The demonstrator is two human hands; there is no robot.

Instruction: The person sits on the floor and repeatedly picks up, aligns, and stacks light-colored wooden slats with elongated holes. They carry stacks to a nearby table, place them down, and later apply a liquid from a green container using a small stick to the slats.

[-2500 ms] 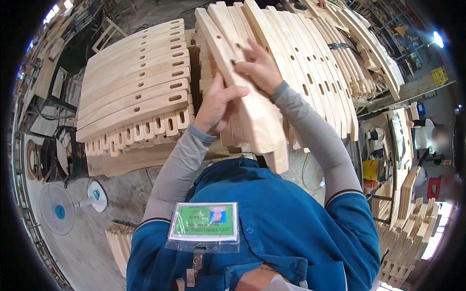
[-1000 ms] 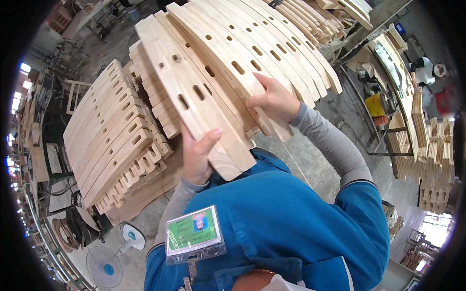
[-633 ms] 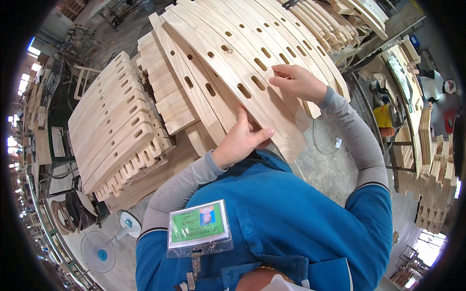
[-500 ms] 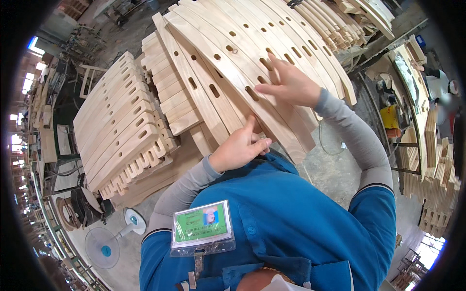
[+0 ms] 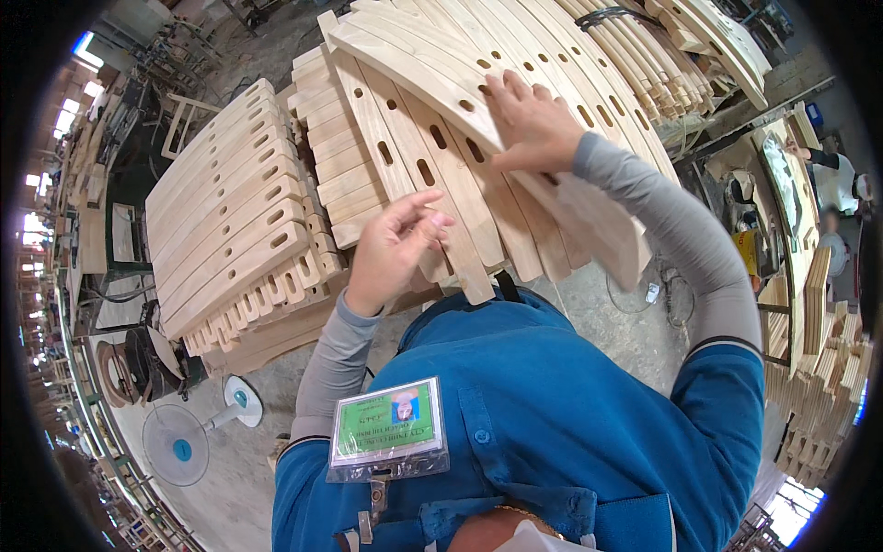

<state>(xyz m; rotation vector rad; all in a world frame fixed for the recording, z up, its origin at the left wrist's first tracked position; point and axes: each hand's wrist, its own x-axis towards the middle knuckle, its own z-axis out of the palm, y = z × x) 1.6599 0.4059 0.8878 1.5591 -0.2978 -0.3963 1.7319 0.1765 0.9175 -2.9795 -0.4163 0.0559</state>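
Note:
Pale wooden slats with oval slots lie side by side in a broad, layered stack. My right hand (image 5: 538,129) is spread over the top wooden slat (image 5: 405,69), thumb at its left edge and fingers across its upper face. This slat lies aslant over the others, its near end blurred and jutting out past the stack. My left hand (image 5: 391,253) is in the air by the near ends of the lower slats (image 5: 441,193), fingers apart and slightly curled, with nothing in it.
On the left stands another stack of slotted slats (image 5: 221,202), beside shorter stacked pieces (image 5: 345,156). Bundled wooden rods (image 5: 635,64) lie at the far right. A fan (image 5: 184,446) stands on the floor at left. Another person (image 5: 832,175) is at the right edge.
The top slat has swung, its near end moving right with my right hand and uncovering slats beneath. My left hand has come off the slat's near part and moved left.

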